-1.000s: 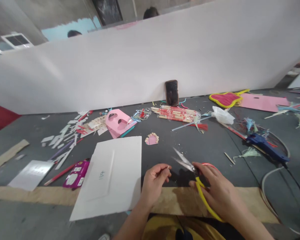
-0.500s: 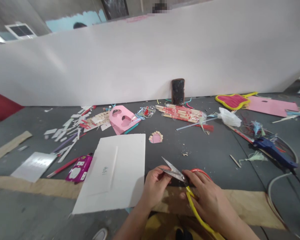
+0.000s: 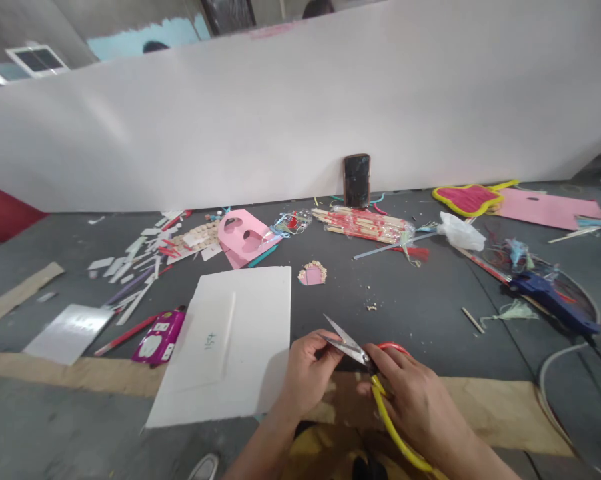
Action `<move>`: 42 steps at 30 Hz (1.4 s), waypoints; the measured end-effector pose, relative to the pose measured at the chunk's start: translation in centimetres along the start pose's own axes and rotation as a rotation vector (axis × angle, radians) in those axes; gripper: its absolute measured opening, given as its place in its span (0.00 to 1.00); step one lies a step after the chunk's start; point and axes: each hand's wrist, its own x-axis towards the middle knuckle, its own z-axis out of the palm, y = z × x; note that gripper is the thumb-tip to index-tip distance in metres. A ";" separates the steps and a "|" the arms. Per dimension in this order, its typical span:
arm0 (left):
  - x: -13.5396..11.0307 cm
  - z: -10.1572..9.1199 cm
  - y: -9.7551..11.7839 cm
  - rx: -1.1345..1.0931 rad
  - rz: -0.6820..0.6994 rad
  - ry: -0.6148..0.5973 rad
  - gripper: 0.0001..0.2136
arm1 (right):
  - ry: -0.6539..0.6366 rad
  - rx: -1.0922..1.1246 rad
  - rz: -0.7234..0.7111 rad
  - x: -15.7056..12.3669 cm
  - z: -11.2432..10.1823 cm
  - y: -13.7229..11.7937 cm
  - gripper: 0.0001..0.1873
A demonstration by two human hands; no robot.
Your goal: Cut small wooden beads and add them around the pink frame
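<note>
My right hand is closed round the handles of a pair of scissors, one red loop showing above the fingers. The metal blades are spread and point left toward my left hand. Thumb and fingertips of that hand are pinched together by the lower blade; whatever they hold is too small or hidden to make out. A yellow strip runs from beside the scissors' pivot down past my right palm. Beyond my hands lies a small pink piece edged with pale bits, and some loose pale crumbs are to its right.
Left of my hands lies a white foam board, with a magenta packet beside it. Farther back are a pink cutout sheet, bundled sticks and an upright phone. A blue glue gun with its cable lies right.
Both hands stay in nearly the same place. The scissors and my right hand have shifted slightly left, the blades still apart near my left fingertips.
</note>
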 end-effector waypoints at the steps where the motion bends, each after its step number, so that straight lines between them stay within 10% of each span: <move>1: 0.0 0.0 0.0 0.009 -0.004 0.003 0.08 | -0.005 -0.012 0.001 0.0 0.0 0.0 0.18; 42: -0.3 -0.2 0.1 -0.137 -0.081 -0.062 0.08 | -0.014 -0.006 -0.016 0.2 0.6 0.2 0.14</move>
